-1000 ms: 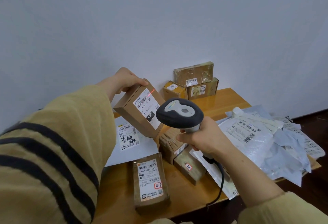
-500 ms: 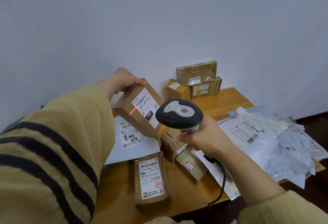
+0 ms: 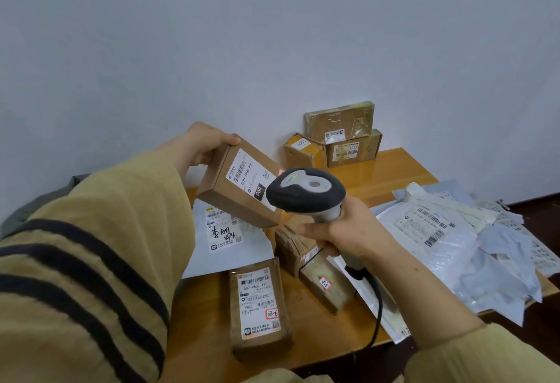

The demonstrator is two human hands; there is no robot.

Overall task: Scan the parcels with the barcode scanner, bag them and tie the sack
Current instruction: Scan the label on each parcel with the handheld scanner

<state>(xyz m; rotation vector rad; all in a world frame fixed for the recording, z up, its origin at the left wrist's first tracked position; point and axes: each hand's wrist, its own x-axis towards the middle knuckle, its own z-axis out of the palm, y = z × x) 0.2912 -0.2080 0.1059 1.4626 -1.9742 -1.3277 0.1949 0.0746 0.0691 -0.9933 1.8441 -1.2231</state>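
Right grip [image 3: 342,231]: closed around the handle of the barcode scanner [image 3: 306,190], whose cable [image 3: 377,307] drops toward 6 o'clock past the tabletop [image 3: 391,167] edge.
Left grip [image 3: 206,146]: closed on the far end of a cardboard box [image 3: 242,194], with the thumb on its top corner. We hold it tilted in the air above the tabletop.
Key relation: the box lies at 10 o'clock from the scanner head, just beside it. The head covers the box's near corner in our view.
Long axis: the box runs roughly from 10 to 4 o'clock. Its shipping label [image 3: 251,176] is turned up toward us and the scanner.
Beam: we see no clear scan line on the barcode. A small red glint sits at the box's edge by the scanner head, and we cannot tell what it is.
Nearer hand: the right, so the aim is ours to correct from that side.
Step in hand: scanning, we judge. Bagging and tying lie ahead.
Next move: swing the scanner nose toward 10 o'clock, onto the barcode near the label's upper end.
Waiting parcels: a taped brown parcel [image 3: 259,310] at 6 o'clock, a white mailer [image 3: 224,240] under the box, and stacked boxes [image 3: 339,137] at 1 o'clock against the wall.
Mailers: grey poly mailers [image 3: 439,237] heaped at 3 o'clock.
Sack: we can identify none.
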